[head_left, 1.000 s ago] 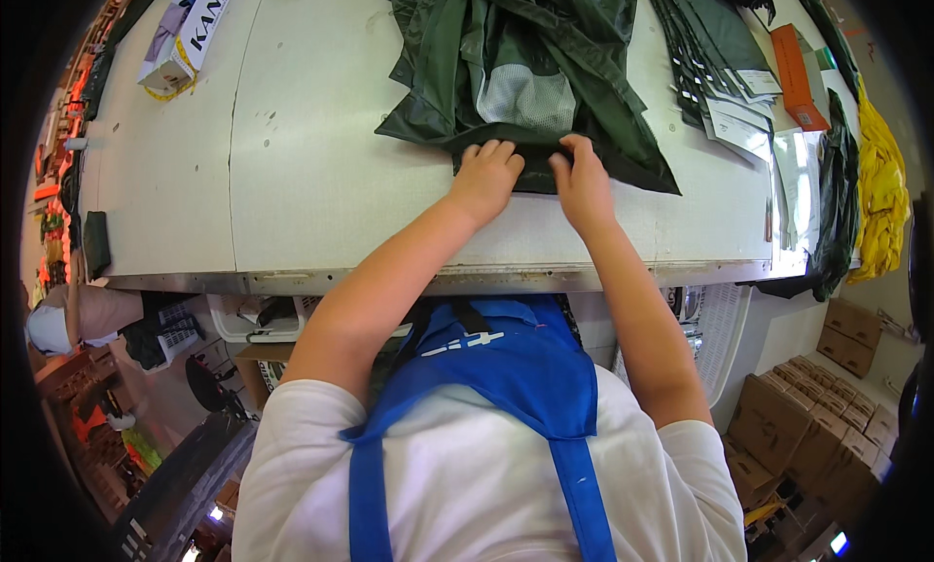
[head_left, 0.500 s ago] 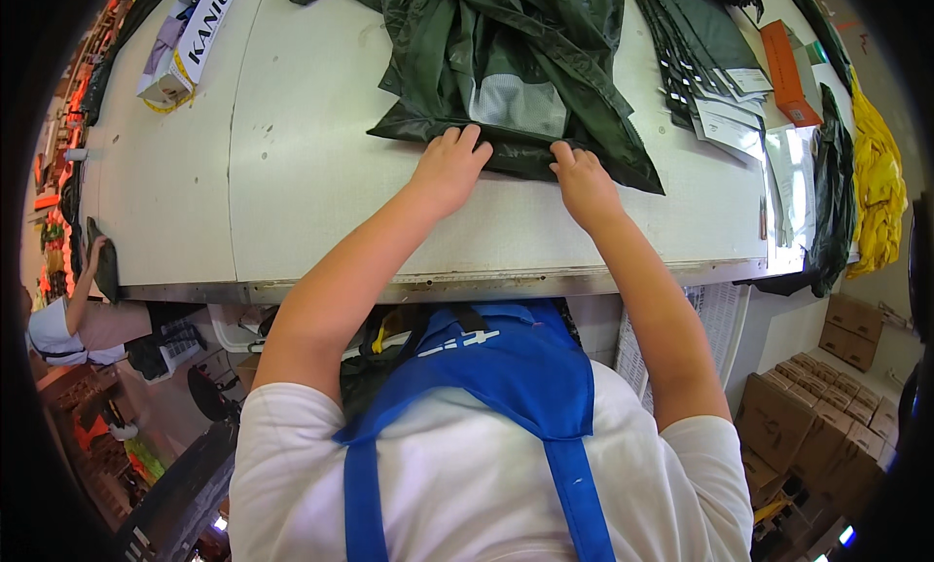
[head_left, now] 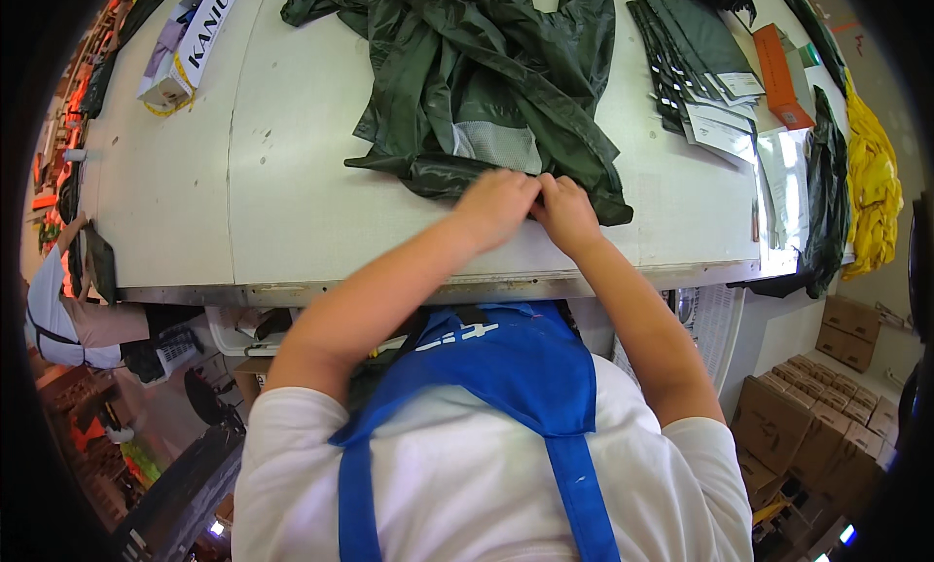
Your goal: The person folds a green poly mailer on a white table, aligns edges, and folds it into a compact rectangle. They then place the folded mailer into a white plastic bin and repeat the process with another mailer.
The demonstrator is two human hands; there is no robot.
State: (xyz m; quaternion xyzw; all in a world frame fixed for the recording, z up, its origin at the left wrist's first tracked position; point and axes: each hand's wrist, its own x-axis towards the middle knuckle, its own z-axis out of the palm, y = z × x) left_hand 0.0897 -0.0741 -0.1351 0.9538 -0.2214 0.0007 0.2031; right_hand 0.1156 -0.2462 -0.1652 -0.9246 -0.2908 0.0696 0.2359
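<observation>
A dark green rain jacket [head_left: 486,66] of thin shiny fabric lies spread and crumpled across the white table. Pale mesh lining [head_left: 496,145] shows at its middle. Along the near edge the hem is rolled into a thick fold. My left hand [head_left: 494,208] is closed on this fold, slightly blurred, its fingertips partly hidden. Right beside it my right hand [head_left: 566,212] pinches the same hem, thumb toward the left hand. Both hands nearly touch, just in from the table's front edge.
Flat dark green pouches [head_left: 686,46] with white labels lie fanned at the right, beside an orange box [head_left: 783,75]. Yellow fabric [head_left: 876,187] hangs at the far right. A white carton [head_left: 190,46] stands at the left. Another person [head_left: 73,309] works at the far left.
My left hand has moved right along the hem until it meets my right hand. The jacket's near edge has come closer to me and its right corner has drawn inward.
</observation>
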